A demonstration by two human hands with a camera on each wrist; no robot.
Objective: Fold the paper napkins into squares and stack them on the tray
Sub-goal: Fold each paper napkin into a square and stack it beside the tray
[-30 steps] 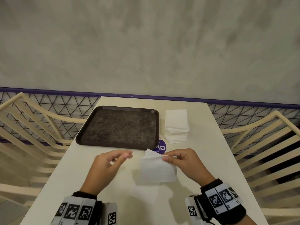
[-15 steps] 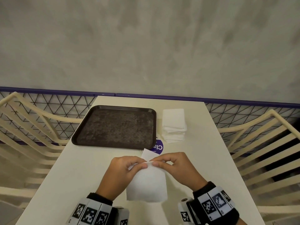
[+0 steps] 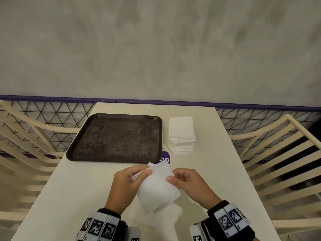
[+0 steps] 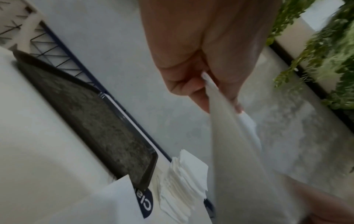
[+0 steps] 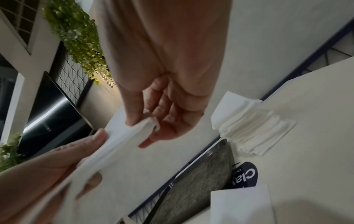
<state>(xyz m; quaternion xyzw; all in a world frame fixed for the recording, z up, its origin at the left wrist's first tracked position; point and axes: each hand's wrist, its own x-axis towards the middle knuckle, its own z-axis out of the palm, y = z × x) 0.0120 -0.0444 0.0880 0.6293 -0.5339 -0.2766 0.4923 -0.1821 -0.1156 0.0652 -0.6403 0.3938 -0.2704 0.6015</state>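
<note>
I hold a white paper napkin [image 3: 157,188] up off the cream table [image 3: 217,171]. My left hand [image 3: 144,172] pinches its upper left edge between thumb and fingers, and the left wrist view shows that pinch [image 4: 206,84]. My right hand [image 3: 171,178] pinches the right edge, also shown in the right wrist view [image 5: 147,122]. The napkin hangs tilted between both hands. The dark brown tray [image 3: 118,136] lies beyond my hands with nothing on it. A stack of white napkins [image 3: 181,133] sits just right of the tray.
Another white sheet [image 3: 149,220] lies flat on the table under the held napkin. A round purple sticker [image 3: 165,159] marks the table at the tray's near right corner. Cream slatted chairs [image 3: 278,162] flank both sides. A purple rail [image 3: 173,102] and grey wall stand behind.
My left hand came across and took hold of the napkin beside the right hand. The hands then drew slightly apart and the napkin now hangs tilted between them.
</note>
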